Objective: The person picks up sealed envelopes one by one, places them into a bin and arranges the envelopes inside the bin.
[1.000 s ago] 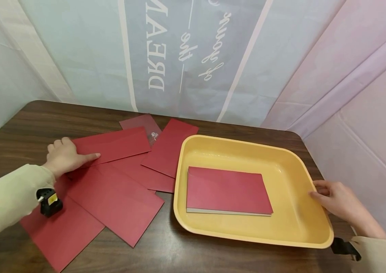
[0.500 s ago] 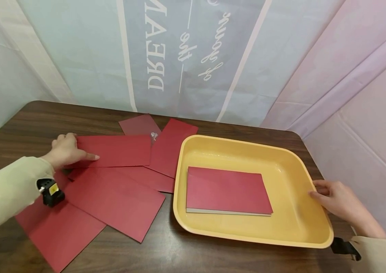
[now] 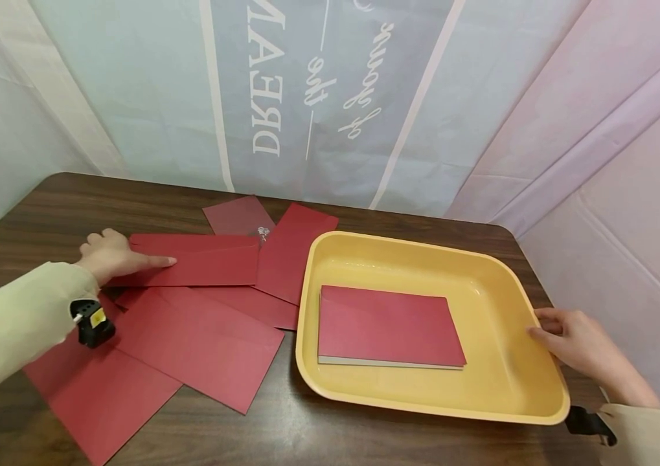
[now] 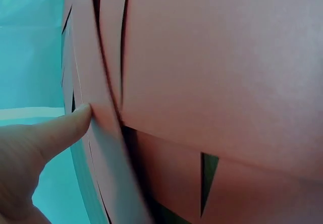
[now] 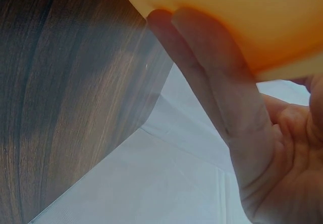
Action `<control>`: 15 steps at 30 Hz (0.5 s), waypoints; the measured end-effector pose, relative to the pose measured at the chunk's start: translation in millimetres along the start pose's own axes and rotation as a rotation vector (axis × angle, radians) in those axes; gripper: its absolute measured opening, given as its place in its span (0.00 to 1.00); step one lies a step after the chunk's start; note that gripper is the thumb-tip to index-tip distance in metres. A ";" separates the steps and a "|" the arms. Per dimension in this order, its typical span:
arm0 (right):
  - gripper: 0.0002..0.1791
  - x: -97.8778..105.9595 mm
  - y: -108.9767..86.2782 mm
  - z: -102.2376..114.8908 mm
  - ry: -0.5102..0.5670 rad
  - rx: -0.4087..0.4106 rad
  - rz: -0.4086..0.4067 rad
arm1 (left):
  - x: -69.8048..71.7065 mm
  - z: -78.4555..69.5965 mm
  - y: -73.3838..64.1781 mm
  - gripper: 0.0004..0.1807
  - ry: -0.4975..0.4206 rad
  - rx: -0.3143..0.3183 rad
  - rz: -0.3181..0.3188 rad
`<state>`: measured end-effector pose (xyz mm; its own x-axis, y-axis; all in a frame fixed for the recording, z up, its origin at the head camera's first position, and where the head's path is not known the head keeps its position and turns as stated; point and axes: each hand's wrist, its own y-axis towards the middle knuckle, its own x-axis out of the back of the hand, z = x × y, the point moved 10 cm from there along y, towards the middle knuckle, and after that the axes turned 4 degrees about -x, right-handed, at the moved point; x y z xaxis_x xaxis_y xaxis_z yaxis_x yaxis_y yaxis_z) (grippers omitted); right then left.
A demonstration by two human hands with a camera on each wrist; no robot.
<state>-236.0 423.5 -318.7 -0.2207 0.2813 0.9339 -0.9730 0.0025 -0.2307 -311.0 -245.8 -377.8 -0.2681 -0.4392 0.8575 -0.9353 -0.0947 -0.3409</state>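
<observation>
My left hand [image 3: 113, 257] holds the left end of a red envelope [image 3: 216, 260], its thumb extended along the upper face and the other fingers past the far left corner. In the left wrist view the thumb [image 4: 65, 128] lies against that envelope near a raised edge. Beneath it spread more red envelopes [image 3: 201, 343], overlapping on the table. At the right, my right hand [image 3: 574, 343] grips the rim of a yellow plastic tray [image 3: 499, 310], thumb inside and fingers along the outer wall [image 5: 282, 27]. A stack of red envelopes [image 3: 390, 327] lies in the tray's left part.
Farther back lie a darker envelope [image 3: 236, 217] with a small white print and another red envelope [image 3: 291, 249], which reaches the tray's left side. The dark wood table [image 3: 283, 427] ends at a printed cloth backdrop [image 3: 271, 77] behind and a pale cloth at the right.
The held envelope has turned clockwise, from slanting up to the right to lying nearly level. The large envelope below has shifted slightly. My right hand and the tray have stayed put.
</observation>
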 end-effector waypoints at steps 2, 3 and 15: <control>0.25 -0.2 -0.2 -0.3 0.000 0.000 0.000 | -1.9 1.2 0.4 0.61 -0.014 0.030 0.018; 0.25 -0.3 -0.2 -0.4 0.000 -0.001 0.000 | -2.4 1.7 0.5 0.62 -0.020 0.044 0.024; 0.26 -0.5 -0.5 -0.9 0.015 -0.011 0.012 | -0.8 4.5 3.5 0.62 -0.035 0.119 0.030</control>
<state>-235.3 424.2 -319.3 -0.2308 0.2959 0.9269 -0.9696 0.0100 -0.2446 -313.0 -249.8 -381.4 -0.2851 -0.4741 0.8330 -0.8926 -0.1853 -0.4110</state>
